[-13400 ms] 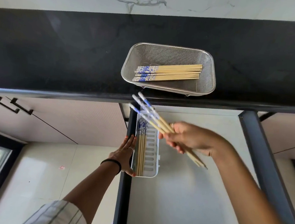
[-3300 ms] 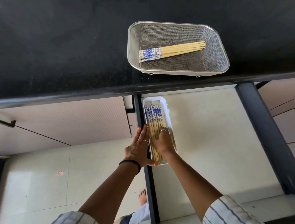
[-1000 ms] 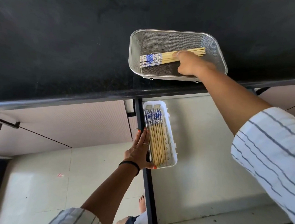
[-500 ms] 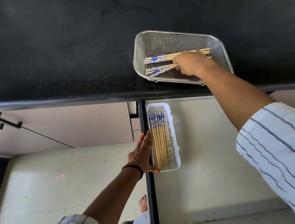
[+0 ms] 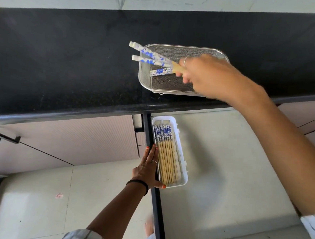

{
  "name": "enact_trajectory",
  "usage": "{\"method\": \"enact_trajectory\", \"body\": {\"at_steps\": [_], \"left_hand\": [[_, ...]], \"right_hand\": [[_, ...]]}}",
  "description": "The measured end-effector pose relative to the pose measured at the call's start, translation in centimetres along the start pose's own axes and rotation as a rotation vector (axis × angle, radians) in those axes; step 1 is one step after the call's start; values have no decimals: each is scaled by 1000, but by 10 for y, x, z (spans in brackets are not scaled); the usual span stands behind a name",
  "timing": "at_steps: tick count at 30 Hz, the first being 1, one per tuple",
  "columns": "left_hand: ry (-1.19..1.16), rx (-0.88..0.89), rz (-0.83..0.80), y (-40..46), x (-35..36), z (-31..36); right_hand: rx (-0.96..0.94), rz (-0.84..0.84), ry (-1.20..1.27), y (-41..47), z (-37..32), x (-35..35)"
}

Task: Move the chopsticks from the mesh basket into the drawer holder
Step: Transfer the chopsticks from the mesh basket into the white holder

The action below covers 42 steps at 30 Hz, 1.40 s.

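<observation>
A steel mesh basket [image 5: 179,50] sits on the black counter near its front edge. My right hand [image 5: 209,76] hovers over it and grips several wooden chopsticks [image 5: 150,59] with blue-and-white ends, which fan out up and left past the basket's rim. The basket floor that shows looks bare; my hand hides its right part. Below the counter, the white drawer holder [image 5: 183,151] contains several chopsticks [image 5: 166,156] laid side by side. My left hand [image 5: 148,168] lies flat against the holder's left side, fingers straight.
The black counter [image 5: 63,64] runs across the view with a marble wall behind. The open drawer [image 5: 233,172] has a pale floor to the right of the holder and a dark frame rail [image 5: 155,204]. Cabinet doors with black handles [image 5: 0,137] lie at the left.
My right hand has lifted the last chopsticks up out of the mesh basket, their patterned ends swinging up and left. My left hand stays against the holder.
</observation>
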<state>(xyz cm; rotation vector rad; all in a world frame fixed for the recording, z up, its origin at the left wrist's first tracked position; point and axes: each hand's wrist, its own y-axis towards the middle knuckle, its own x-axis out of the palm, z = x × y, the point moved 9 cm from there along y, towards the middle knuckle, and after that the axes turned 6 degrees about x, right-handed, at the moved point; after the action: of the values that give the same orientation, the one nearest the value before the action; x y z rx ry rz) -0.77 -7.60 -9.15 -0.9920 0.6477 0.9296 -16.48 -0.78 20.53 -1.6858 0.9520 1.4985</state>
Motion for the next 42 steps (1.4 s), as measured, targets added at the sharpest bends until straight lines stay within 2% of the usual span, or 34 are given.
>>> {"method": "enact_trajectory", "body": {"at_steps": [4,7,9,12,17,25,34,42], "left_hand": [[-8,2,1,1,1,-1],[-6,2,-1,2,2,-2],[-9,2,-1,3,2,-3],[-8,-3,-9,3,3,-3],[-2,-11,-14,3,2,-2],[19,-15,-4,1,3,-2],[26,-16,-20,-1,1,0],[30,-4,-24,-3,-1,3]], "right_hand": [[41,-253,398,-56,-10,34],[162,-431,670,-91,-5,87],[281,-527,753,-109,2,132],[487,-611,731,-128,17,198],[636,-586,525,-116,23,259],[717,-417,344,-80,25,280],[622,-287,97,-67,15,278],[557,-252,55,-69,5,278]]}}
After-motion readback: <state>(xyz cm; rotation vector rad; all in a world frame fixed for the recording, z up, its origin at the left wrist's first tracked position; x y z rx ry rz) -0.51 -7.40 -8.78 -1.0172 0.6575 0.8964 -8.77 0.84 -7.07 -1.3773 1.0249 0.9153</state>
